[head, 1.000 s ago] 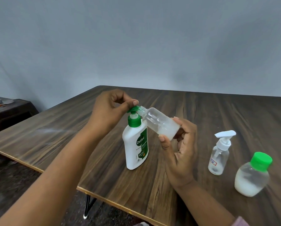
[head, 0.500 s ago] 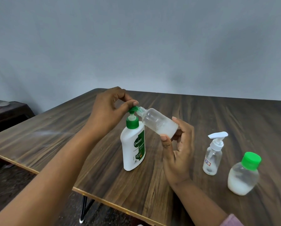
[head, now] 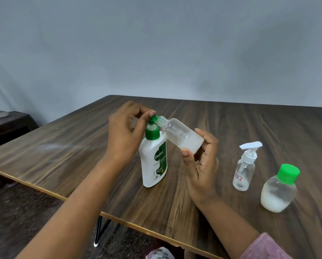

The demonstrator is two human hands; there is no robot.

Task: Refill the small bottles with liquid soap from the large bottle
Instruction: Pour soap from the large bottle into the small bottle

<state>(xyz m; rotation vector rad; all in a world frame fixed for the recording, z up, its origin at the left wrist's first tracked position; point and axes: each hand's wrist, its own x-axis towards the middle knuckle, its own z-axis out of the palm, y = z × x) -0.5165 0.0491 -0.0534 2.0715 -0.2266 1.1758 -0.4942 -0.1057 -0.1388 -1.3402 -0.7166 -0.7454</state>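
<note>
A large white soap bottle [head: 153,161] with a green pump head stands upright near the table's front edge. My left hand [head: 124,135] rests on top of the pump, thumb pressing the green nozzle. My right hand [head: 201,165] holds a small clear open bottle [head: 182,137] tilted, its threaded neck right at the pump spout; white soap lies in its bottom. A small clear bottle with a white pump [head: 245,167] stands to the right. Further right stands a round clear bottle with a green cap [head: 278,189], partly full of white soap.
The dark wooden table [head: 81,150] has its front edge running diagonally below my arms, with black metal legs [head: 100,228] under it. A low dark side table [head: 5,124] stands at the far left. A grey wall lies behind.
My hands and the bottles hold nearly the same pose; my left thumb stays on the pump. The view has shifted slightly.
</note>
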